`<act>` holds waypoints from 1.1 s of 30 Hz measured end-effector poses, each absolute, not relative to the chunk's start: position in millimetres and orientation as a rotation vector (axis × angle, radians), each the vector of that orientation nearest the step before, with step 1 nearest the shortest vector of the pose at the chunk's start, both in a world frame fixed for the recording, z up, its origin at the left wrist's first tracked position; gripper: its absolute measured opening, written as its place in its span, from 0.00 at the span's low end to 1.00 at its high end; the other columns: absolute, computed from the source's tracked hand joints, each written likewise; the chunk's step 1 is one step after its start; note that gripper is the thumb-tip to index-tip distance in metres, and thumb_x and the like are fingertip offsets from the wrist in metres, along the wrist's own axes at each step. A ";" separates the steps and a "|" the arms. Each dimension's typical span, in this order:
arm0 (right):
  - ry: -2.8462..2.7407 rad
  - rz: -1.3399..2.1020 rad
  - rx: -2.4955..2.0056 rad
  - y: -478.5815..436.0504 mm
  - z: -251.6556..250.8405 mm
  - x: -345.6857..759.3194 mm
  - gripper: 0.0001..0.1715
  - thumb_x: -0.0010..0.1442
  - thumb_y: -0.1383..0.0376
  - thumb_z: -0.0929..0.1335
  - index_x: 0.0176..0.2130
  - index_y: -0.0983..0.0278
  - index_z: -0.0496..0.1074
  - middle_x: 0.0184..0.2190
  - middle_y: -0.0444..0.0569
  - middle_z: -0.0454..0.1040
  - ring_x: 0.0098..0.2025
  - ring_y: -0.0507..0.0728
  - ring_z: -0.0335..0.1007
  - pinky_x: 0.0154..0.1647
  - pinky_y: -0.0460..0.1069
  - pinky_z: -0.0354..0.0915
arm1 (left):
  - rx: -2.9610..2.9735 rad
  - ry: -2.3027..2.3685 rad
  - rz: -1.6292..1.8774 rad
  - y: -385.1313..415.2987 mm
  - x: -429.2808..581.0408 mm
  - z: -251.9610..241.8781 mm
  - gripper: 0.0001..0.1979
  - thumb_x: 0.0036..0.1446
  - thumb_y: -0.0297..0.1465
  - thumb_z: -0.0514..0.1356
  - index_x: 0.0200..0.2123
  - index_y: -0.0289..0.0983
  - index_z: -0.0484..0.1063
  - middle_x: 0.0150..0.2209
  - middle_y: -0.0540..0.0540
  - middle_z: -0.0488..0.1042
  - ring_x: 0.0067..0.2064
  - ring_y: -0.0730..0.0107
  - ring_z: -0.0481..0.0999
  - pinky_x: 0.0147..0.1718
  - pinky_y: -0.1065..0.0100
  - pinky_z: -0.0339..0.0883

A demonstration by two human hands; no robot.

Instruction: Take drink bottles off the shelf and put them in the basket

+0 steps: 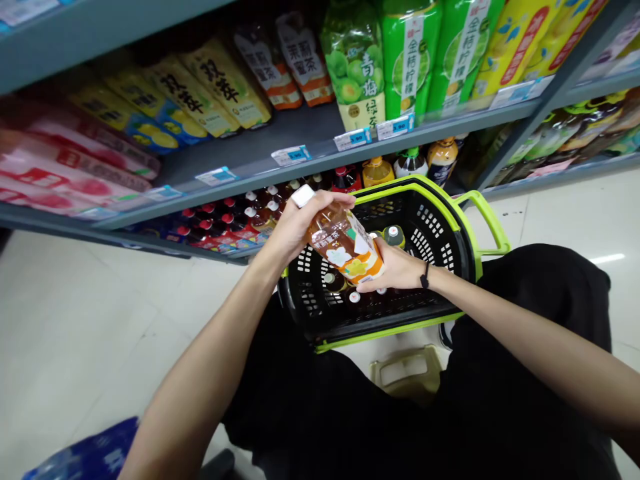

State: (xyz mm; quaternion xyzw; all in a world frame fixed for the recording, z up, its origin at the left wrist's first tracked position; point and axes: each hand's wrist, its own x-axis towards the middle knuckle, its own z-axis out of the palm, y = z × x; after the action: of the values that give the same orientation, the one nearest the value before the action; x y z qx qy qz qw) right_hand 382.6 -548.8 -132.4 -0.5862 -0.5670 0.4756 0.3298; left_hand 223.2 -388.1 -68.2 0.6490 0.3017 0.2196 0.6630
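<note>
Black-trousered knees (310, 407) lie below the hands. Left hand (293, 233) and right hand (397, 268) clamp a tilted amber white-capped bottle (344, 245). It hides most capped bottles (393, 235) in the lime-rimmed black plastic basket (465, 247) beneath.

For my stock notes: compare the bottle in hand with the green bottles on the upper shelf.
The held bottle has an orange-and-white label; the green bottles have green ones. The held bottle lies tilted in the left hand and right hand; the green bottles stand on the shelf and look larger. Both carry Chinese print.
</note>
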 end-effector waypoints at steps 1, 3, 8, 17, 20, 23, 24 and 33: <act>-1.506 1.226 -1.586 -548.3 -132.6 385.1 0.44 0.49 0.53 0.83 0.60 0.62 0.70 0.54 0.54 0.81 0.53 0.63 0.81 0.54 0.53 0.75 | 1.457 0.693 0.499 -388.4 223.7 -70.7 0.23 0.61 0.46 0.67 0.48 0.34 0.85 0.52 0.37 0.84 0.56 0.49 0.83 0.56 0.55 0.78; -1.527 1.195 -1.746 -548.1 -134.8 390.3 0.47 0.48 0.52 0.83 0.60 0.63 0.68 0.55 0.57 0.80 0.54 0.65 0.81 0.54 0.53 0.75 | 1.417 0.742 0.506 -390.2 225.5 -79.0 0.27 0.60 0.47 0.68 0.55 0.35 0.82 0.53 0.37 0.84 0.57 0.48 0.83 0.57 0.52 0.78; -1.554 1.126 -2.095 -553.3 -156.1 407.3 0.59 0.46 0.49 0.84 0.63 0.69 0.60 0.58 0.64 0.77 0.54 0.71 0.80 0.49 0.57 0.76 | 1.450 0.903 0.544 -399.7 231.4 -112.8 0.31 0.57 0.52 0.68 0.55 0.36 0.83 0.54 0.38 0.84 0.55 0.50 0.83 0.56 0.57 0.76; -1.899 1.190 -2.372 -554.5 -160.2 429.3 0.57 0.44 0.57 0.86 0.63 0.79 0.67 0.56 0.72 0.78 0.60 0.74 0.77 0.58 0.58 0.74 | 1.737 0.986 0.461 -435.4 258.4 -142.8 0.27 0.59 0.49 0.68 0.50 0.34 0.86 0.42 0.41 0.86 0.37 0.63 0.81 0.36 0.67 0.72; -1.946 1.273 -2.376 -548.2 -139.2 448.0 0.34 0.47 0.63 0.84 0.51 0.73 0.80 0.51 0.66 0.82 0.55 0.71 0.81 0.53 0.55 0.76 | 1.785 1.000 0.422 -447.9 282.2 -148.9 0.23 0.58 0.45 0.69 0.49 0.34 0.86 0.38 0.43 0.86 0.35 0.64 0.81 0.36 0.66 0.72; -1.962 1.274 -2.409 -544.7 -118.2 467.4 0.20 0.56 0.65 0.79 0.48 0.71 0.83 0.47 0.63 0.85 0.52 0.67 0.83 0.50 0.52 0.76 | 1.837 0.978 0.401 -457.1 309.6 -156.5 0.19 0.58 0.41 0.69 0.47 0.35 0.86 0.41 0.43 0.87 0.41 0.61 0.83 0.45 0.63 0.75; -1.954 1.256 -2.435 -544.2 -112.6 472.4 0.20 0.58 0.67 0.77 0.49 0.73 0.83 0.47 0.65 0.85 0.51 0.68 0.84 0.50 0.52 0.76 | 1.852 0.972 0.405 -459.5 318.2 -159.2 0.18 0.58 0.40 0.69 0.48 0.36 0.86 0.44 0.42 0.87 0.43 0.60 0.84 0.49 0.62 0.75; -1.800 1.123 -2.574 -541.8 -95.8 487.4 0.26 0.62 0.73 0.70 0.58 0.81 0.77 0.55 0.78 0.79 0.57 0.75 0.80 0.56 0.61 0.77 | 1.948 0.921 0.251 -488.5 366.3 -207.7 0.17 0.52 0.32 0.72 0.46 0.34 0.85 0.43 0.41 0.87 0.46 0.52 0.85 0.47 0.61 0.76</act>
State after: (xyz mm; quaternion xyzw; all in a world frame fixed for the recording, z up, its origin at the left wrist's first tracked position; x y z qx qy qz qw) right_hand 487.4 -541.8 -95.8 -0.7680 -0.5370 0.3352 -0.0970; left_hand 366.3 -488.5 -207.7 0.7940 0.3753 0.1024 0.4672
